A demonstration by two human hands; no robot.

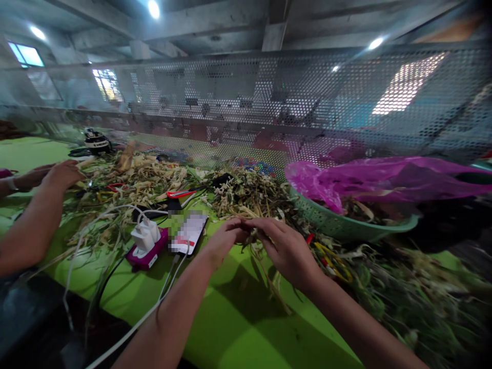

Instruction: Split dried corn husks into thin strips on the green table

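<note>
My left hand (225, 237) and my right hand (284, 246) meet over the green table (238, 318), fingertips pinched together on a thin plant stalk (265, 266) that trails down toward me. Both hands sit at the near edge of a heap of dry stalks and leaves (246, 195). A phone (189, 231) lies just left of my left hand, with a white cable running from it.
A green basket (346, 225) lined with a pink plastic bag (369, 179) stands at the right. A pink power strip with white chargers (146, 245) lies left. Another person's arms (34, 215) work at far left. Red-handled scissors (180, 193), a perforated metal screen (269, 102) behind.
</note>
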